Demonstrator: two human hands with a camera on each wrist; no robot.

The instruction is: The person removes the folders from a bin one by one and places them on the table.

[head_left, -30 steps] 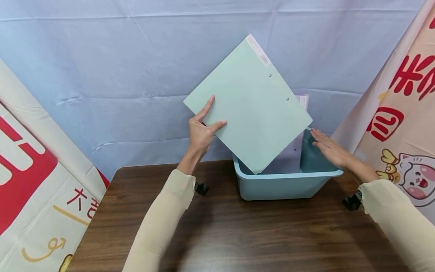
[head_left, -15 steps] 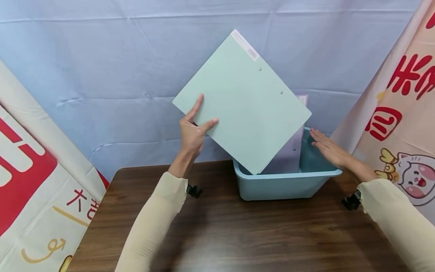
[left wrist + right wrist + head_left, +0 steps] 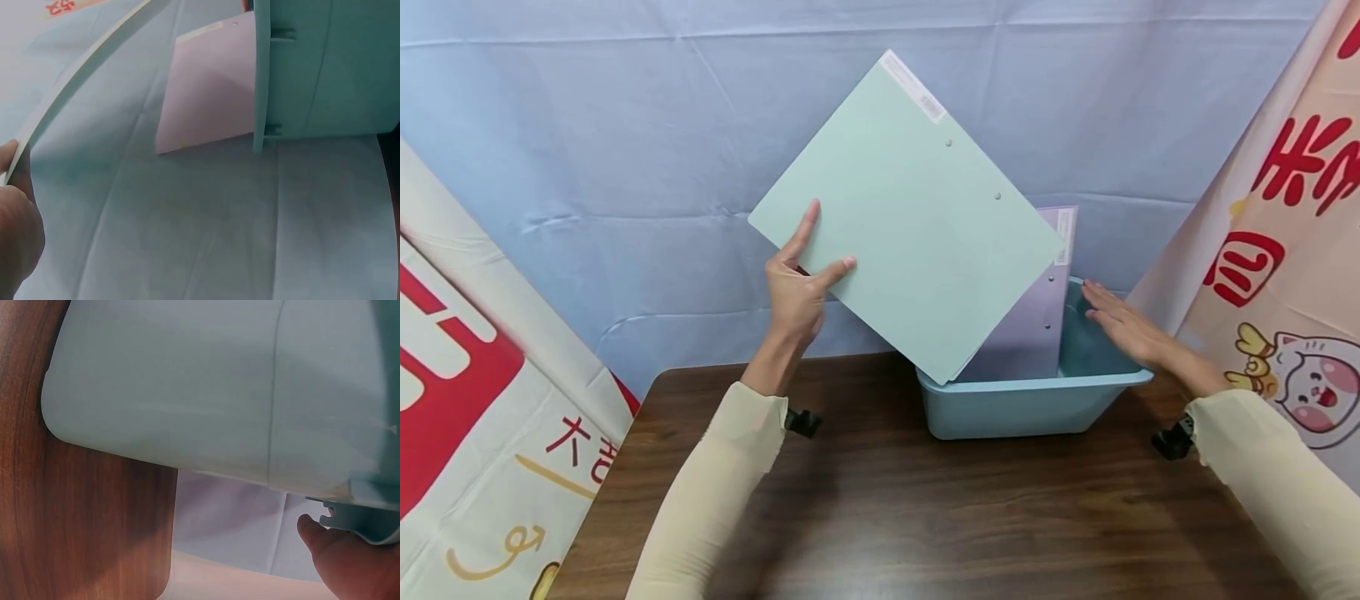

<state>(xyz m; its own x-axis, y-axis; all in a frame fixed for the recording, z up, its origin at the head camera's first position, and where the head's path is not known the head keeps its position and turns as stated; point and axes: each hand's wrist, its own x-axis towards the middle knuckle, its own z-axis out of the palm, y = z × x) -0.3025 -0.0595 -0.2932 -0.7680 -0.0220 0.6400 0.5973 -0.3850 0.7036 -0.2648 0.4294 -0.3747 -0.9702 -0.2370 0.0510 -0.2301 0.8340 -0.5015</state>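
My left hand grips the mint-green file folder by its lower-left edge, thumb and index finger spread on the near face. The folder is tilted cornerwise, its bottom corner at the front rim of the blue plastic bin. Two rivets and a white barcode label lie along its upper-right edge. Behind it, a lilac file folder stands in the bin, partly hidden. My right hand rests on the bin's right rim with straight fingers; in the right wrist view its thumb is beside the rim.
The bin stands at the back of a dark brown wooden table. A pale blue cloth hangs behind it. Printed banners hang at the left and right.
My left hand has moved left and slightly up with the mint-green folder, uncovering more of the lilac folder. The right hand has stayed at the bin's rim.
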